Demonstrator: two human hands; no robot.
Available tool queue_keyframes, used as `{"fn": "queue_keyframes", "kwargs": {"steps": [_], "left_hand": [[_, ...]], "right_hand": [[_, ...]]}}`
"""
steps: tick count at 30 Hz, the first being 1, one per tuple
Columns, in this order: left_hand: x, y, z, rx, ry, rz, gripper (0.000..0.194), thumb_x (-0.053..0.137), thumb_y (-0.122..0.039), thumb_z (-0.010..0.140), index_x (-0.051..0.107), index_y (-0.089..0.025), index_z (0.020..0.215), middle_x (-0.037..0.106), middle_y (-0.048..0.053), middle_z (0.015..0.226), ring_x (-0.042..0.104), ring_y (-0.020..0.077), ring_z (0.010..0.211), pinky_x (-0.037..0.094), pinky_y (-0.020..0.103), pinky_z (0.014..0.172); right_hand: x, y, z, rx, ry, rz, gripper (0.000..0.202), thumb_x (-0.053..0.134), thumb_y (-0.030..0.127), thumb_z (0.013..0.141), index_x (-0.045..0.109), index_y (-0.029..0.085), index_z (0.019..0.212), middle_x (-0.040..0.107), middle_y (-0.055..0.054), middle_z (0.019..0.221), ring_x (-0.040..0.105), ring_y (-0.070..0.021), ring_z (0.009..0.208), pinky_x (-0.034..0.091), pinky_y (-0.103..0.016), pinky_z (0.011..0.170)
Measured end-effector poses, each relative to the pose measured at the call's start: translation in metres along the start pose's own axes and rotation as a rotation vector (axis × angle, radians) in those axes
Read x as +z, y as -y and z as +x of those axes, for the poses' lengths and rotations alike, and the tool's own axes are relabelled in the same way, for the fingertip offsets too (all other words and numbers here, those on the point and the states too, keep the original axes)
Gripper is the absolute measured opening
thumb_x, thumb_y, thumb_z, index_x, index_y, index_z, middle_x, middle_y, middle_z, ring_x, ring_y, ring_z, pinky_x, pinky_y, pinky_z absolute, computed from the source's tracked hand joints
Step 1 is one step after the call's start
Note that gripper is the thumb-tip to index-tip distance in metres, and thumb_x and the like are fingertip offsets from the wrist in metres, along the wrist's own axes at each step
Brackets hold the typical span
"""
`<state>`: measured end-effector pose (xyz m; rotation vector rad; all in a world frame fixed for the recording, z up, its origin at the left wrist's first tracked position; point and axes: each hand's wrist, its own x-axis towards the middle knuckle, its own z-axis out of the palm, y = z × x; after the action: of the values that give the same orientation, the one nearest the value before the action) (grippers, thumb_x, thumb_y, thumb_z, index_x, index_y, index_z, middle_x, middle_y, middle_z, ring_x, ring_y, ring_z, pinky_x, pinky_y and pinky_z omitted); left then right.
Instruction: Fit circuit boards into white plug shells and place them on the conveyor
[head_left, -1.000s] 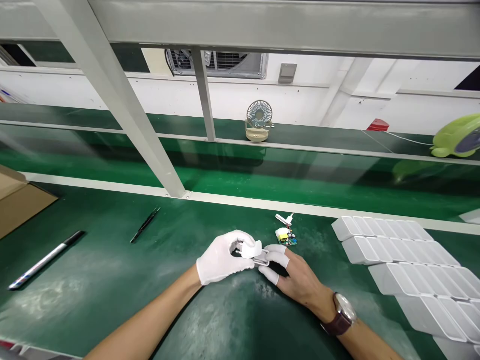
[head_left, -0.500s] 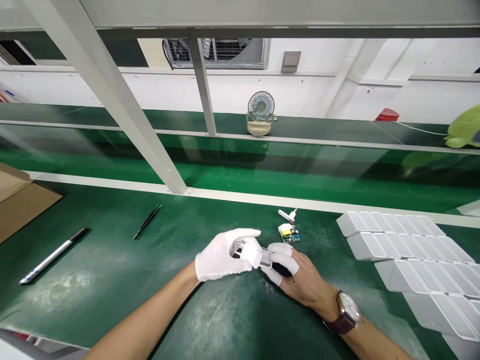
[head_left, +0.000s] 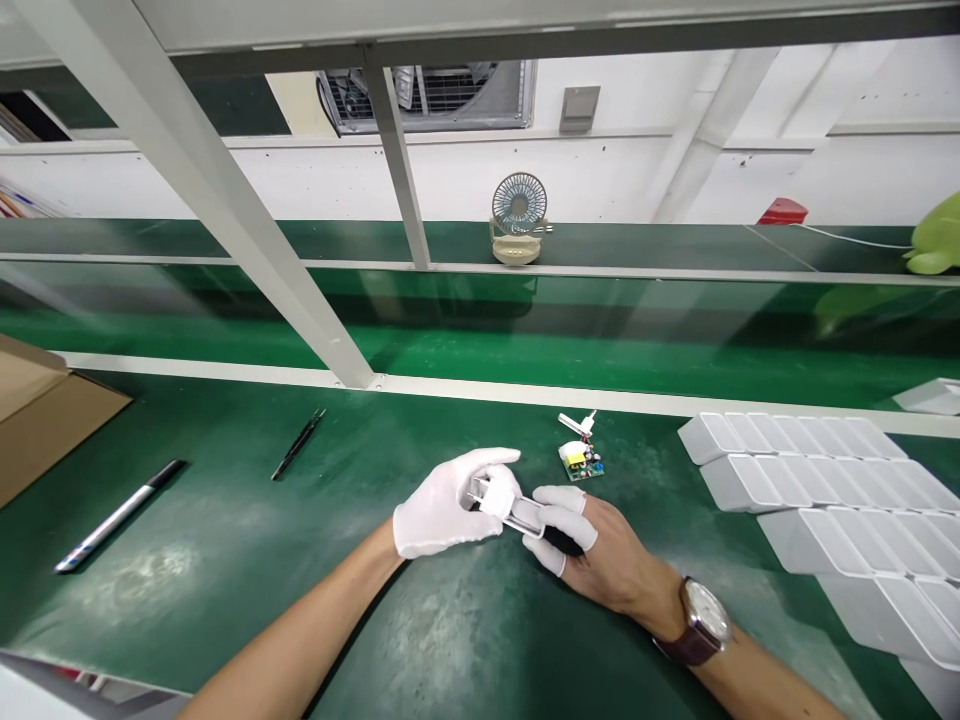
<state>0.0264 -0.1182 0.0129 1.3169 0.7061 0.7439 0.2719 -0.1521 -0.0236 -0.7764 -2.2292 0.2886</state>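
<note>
My left hand point(head_left: 444, 508), in a white glove, is closed around a white plug-in charger housing point(head_left: 495, 497) with metal prongs pointing left. White finger cots cover several fingers of my right hand point(head_left: 592, 535), which pinches the housing's other end, a hollow rectangular frame point(head_left: 526, 516). Whether plug and frame are one piece, I cannot tell. Something black shows beneath my right fingers; its kind is unclear. Just beyond my hands lies a small circuit board point(head_left: 581, 461) with a yellow component, beside a small white plastic piece point(head_left: 577, 425).
Rows of white plastic bins point(head_left: 806, 485) stand at the right. On the left lie black tweezers point(head_left: 298, 445), a silver-and-black marker point(head_left: 120, 517) and a cardboard box point(head_left: 60, 430). A slanted metal post point(head_left: 247, 230) rises behind, and a small fan point(head_left: 519, 218) sits on the shelf.
The housing has tilted slightly between my hands, its hollow frame now showing more clearly. Both hands keep their hold. The view has shifted a little.
</note>
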Motion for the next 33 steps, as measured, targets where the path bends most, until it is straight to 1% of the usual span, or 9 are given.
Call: {"fn": "queue_keyframes", "kwargs": {"steps": [3,6,10,13,16,21,28,31,33], "left_hand": [[0.001,0.003,0.001,-0.020,0.011,-0.022,0.073,0.084,-0.022,0.074,0.051,-0.022,0.139,0.067,0.008,0.105,0.065,0.0189,0.088,0.053,0.031,0.075],[0.003,0.004,0.004,0.022,-0.008,0.001,0.080,0.085,-0.023,0.072,0.048,-0.024,0.143,0.064,0.009,0.114,0.064,0.0222,0.097,0.054,0.035,0.082],[0.013,-0.001,0.006,0.093,-0.092,0.342,0.100,0.091,-0.018,0.053,0.047,-0.028,0.143,0.057,0.008,0.123,0.060,0.0255,0.103,0.053,0.041,0.089],[0.024,-0.001,0.004,0.096,-0.153,0.588,0.101,0.092,-0.019,0.049,0.049,-0.028,0.140,0.056,0.006,0.118,0.058,0.0256,0.103,0.052,0.044,0.091],[0.031,0.005,0.001,0.093,-0.215,0.689,0.095,0.092,-0.030,0.054,0.050,-0.026,0.138,0.057,0.003,0.106,0.058,0.0222,0.091,0.052,0.040,0.082],[0.031,0.011,-0.001,0.122,-0.248,0.719,0.084,0.091,-0.031,0.058,0.054,-0.023,0.133,0.053,-0.001,0.094,0.052,0.0155,0.076,0.048,0.032,0.070],[0.032,0.005,0.001,0.092,-0.237,0.727,0.074,0.086,-0.029,0.061,0.058,-0.024,0.129,0.055,-0.001,0.092,0.052,0.0164,0.078,0.047,0.032,0.071],[0.029,0.001,0.001,0.111,-0.212,0.685,0.076,0.084,-0.027,0.064,0.055,-0.027,0.134,0.059,0.002,0.105,0.058,0.0197,0.089,0.050,0.034,0.079],[0.026,-0.001,0.001,0.092,-0.207,0.664,0.076,0.082,-0.026,0.068,0.052,-0.028,0.137,0.060,0.003,0.110,0.060,0.0198,0.091,0.051,0.034,0.081]], "right_hand": [[0.000,0.002,-0.001,-0.012,0.087,-0.044,0.047,0.061,0.019,0.094,0.052,0.026,0.140,0.063,-0.011,0.128,0.066,-0.0250,0.110,0.059,-0.041,0.093],[0.003,0.005,0.002,0.105,0.022,0.097,0.043,0.059,0.016,0.095,0.056,0.028,0.136,0.062,-0.011,0.127,0.064,-0.0246,0.114,0.058,-0.039,0.094],[0.008,0.009,0.009,0.487,-0.200,0.649,0.027,0.062,0.025,0.096,0.061,0.028,0.123,0.065,-0.007,0.121,0.066,-0.0217,0.109,0.057,-0.036,0.092],[0.010,0.012,0.012,0.789,-0.206,1.116,0.022,0.065,0.036,0.095,0.064,0.025,0.113,0.071,-0.005,0.108,0.068,-0.0194,0.095,0.058,-0.033,0.083],[0.010,0.017,0.013,0.920,-0.187,1.358,0.024,0.068,0.041,0.092,0.068,0.022,0.107,0.072,-0.003,0.093,0.067,-0.0166,0.080,0.056,-0.031,0.076],[0.011,0.020,0.014,0.963,-0.207,1.424,0.028,0.073,0.045,0.088,0.071,0.020,0.101,0.069,-0.001,0.087,0.063,-0.0135,0.075,0.053,-0.027,0.071],[0.018,0.017,0.011,0.942,-0.190,1.391,0.028,0.068,0.046,0.091,0.071,0.021,0.104,0.070,-0.002,0.089,0.064,-0.0143,0.075,0.054,-0.028,0.069],[0.018,0.015,0.009,0.853,-0.186,1.196,0.028,0.063,0.043,0.095,0.067,0.023,0.114,0.071,-0.005,0.097,0.068,-0.0181,0.083,0.058,-0.033,0.075],[0.016,0.013,0.008,0.674,-0.210,0.918,0.026,0.064,0.036,0.095,0.067,0.024,0.117,0.071,-0.009,0.108,0.069,-0.0217,0.096,0.059,-0.038,0.085]]}}
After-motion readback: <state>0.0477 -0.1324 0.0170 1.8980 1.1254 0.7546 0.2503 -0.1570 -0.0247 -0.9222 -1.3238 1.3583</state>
